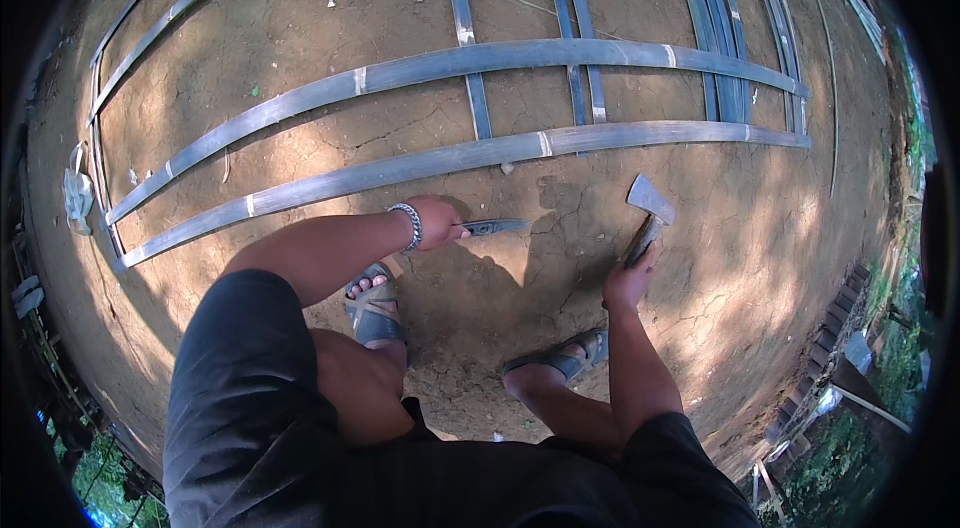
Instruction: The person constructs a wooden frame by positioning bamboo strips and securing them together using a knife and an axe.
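Cracked dirt floor is carrying grey strips, laid crosswise. Crumpled white plastic is lying near their left ends.

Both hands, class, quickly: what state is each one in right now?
Left hand: closed, holding a knife.
Right hand: closed, holding a hatchet by its handle.

A dark knife, tip rightward, and a dark-handled hatchet (its grey blade flares wide), head foremost, are held on the near side of the nearest bamboo slat, the hatchet by its right half.
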`<state>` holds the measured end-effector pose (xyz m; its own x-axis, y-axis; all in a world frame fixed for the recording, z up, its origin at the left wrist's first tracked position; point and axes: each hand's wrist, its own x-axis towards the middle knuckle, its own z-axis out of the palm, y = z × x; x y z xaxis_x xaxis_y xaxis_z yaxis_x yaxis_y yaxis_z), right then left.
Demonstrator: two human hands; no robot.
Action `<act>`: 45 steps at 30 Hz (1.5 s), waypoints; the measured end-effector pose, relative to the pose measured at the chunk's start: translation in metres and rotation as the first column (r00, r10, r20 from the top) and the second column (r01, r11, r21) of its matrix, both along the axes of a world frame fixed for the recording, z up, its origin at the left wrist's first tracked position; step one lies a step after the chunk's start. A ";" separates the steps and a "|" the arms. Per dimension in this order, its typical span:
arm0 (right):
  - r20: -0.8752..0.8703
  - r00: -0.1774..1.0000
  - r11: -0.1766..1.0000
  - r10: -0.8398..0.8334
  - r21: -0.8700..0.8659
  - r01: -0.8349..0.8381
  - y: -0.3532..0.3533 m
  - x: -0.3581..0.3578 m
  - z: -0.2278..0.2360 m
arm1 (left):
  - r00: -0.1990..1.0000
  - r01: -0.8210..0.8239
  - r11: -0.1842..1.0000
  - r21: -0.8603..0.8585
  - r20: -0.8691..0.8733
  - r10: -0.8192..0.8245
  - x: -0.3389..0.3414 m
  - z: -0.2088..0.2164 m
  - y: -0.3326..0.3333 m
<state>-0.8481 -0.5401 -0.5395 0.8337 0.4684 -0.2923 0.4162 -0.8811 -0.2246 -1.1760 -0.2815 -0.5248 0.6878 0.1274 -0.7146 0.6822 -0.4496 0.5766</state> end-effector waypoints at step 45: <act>-0.805 0.587 0.796 -0.086 0.298 0.526 0.070 -0.143 0.015 | 0.872 0.101 0.978 0.184 0.458 -0.176 0.060 -0.028 -0.006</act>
